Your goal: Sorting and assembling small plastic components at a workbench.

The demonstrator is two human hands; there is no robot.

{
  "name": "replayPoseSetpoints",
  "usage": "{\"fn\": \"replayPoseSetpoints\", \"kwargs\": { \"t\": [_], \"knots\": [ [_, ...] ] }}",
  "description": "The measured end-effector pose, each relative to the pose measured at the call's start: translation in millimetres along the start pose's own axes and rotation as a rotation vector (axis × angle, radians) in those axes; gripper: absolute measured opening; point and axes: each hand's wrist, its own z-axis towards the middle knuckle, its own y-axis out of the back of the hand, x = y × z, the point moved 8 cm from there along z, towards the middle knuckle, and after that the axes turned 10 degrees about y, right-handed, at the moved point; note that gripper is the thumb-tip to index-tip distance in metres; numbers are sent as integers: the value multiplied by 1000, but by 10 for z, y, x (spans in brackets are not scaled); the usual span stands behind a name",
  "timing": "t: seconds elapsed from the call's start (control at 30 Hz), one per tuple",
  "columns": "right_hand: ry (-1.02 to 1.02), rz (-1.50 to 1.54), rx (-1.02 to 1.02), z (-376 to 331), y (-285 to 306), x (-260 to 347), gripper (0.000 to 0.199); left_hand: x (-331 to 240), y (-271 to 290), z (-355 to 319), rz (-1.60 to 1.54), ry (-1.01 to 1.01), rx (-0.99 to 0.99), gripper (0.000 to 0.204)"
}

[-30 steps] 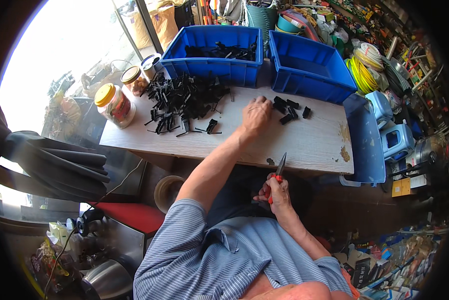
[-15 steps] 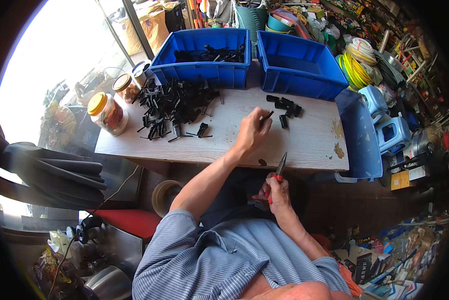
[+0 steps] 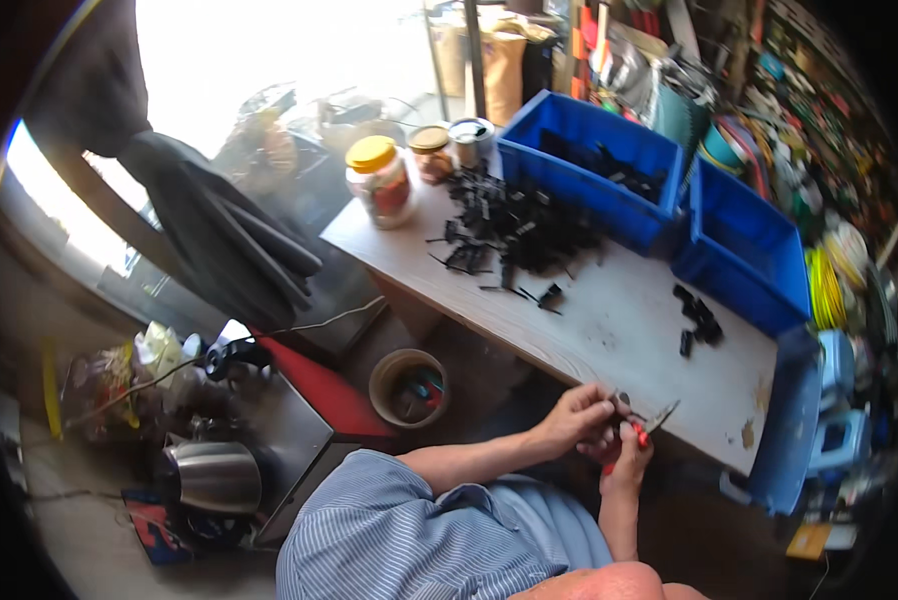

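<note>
Hands meet at the near edge of the wooden bench (image 3: 609,330), toward five o'clock in the frame. Left hand (image 3: 576,418) is curled, fingertips pressed together as if pinching a small dark piece; the piece itself is too small to confirm. Right hand (image 3: 629,455) is closed round the red handles of a cutting plier (image 3: 647,425), whose long axis runs from seven o'clock up to one o'clock, nose pointing away from the person over the bench edge. The left fingertips lie at nine o'clock from the plier nose, touching or just beside it; contact cannot be settled. Whether the plier's blades stand apart is also unclear.

Loose black parts (image 3: 514,235) are heaped at eleven o'clock from the hands, well apart; a smaller cluster (image 3: 697,320) sits at one o'clock, nearer the right hand. Two blue bins (image 3: 579,190) stand along the far edge. A yellow-lidded jar (image 3: 379,182) stands at the left end of the bench. Both forearms are partly masked by the striped shirt (image 3: 409,530).
</note>
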Motion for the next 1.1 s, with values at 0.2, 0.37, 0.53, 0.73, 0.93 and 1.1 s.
{"fn": "replayPoseSetpoints", "kwargs": {
  "t": [0.2, 0.37, 0.53, 0.73, 0.93, 1.1],
  "knots": [
    [82, -106, -94, -80, -7, 58, 40, 61, 101, -54, 121, -102, -45, 34],
    [65, -218, -170, -172, -47, 129, 39, -51, 75, -103, 582, -241, -205, 36],
    [1, -251, -85, -88, 36, -41, 55, -71, 84, -140, 643, -144, -188, 37],
    [-70, -202, -7, 2, 71, -191, 49, 194, 303, -50, 362, 128, -195, 35],
    [-64, -148, 39, -6, -14, -177, 41, 150, 299, -80, 151, 127, -225, 29],
    [-75, -157, 47, -62, -92, -115, 38, 79, 235, -63, 271, -61, -122, 23]
  ]
}}
